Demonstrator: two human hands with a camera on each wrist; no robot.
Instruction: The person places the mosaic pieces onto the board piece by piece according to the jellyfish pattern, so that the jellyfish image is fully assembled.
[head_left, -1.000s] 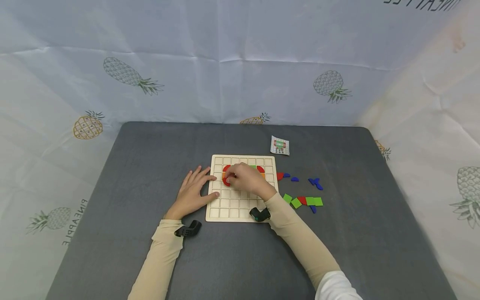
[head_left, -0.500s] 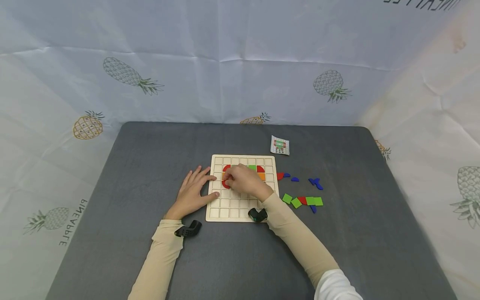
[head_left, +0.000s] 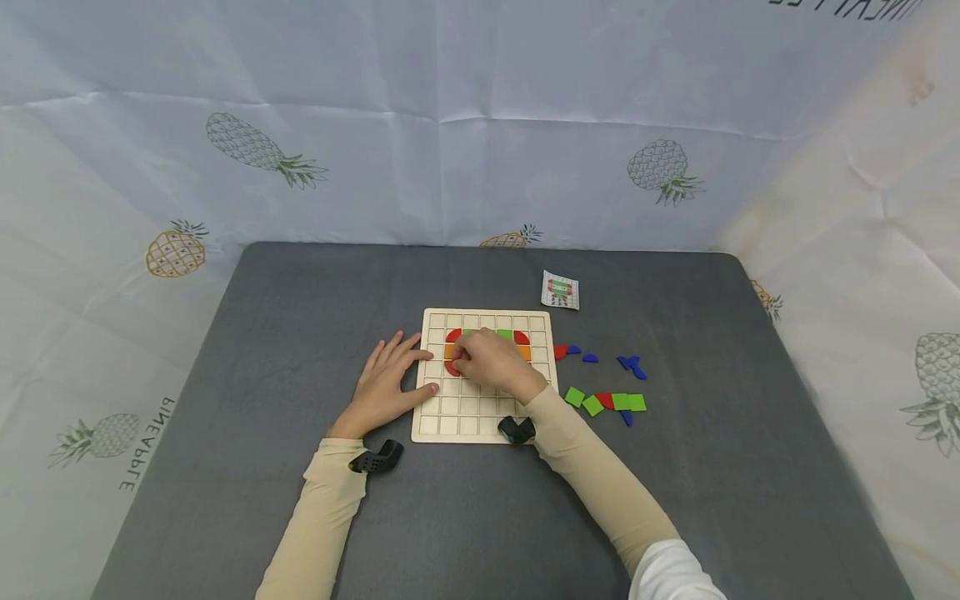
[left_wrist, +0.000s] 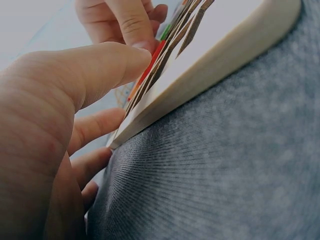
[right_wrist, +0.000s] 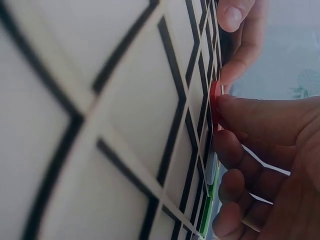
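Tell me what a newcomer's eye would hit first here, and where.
Probably the pale gridded board on the dark grey table, with the right hand over it, thumb on a red piece, and the left hand at its left edge. Next, the loose coloured pieces on the table to the board's right. Then the pineapple-print cloth behind the table.

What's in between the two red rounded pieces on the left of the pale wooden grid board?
A flat orange piece, partly hidden by the right hand; the head view shows it.
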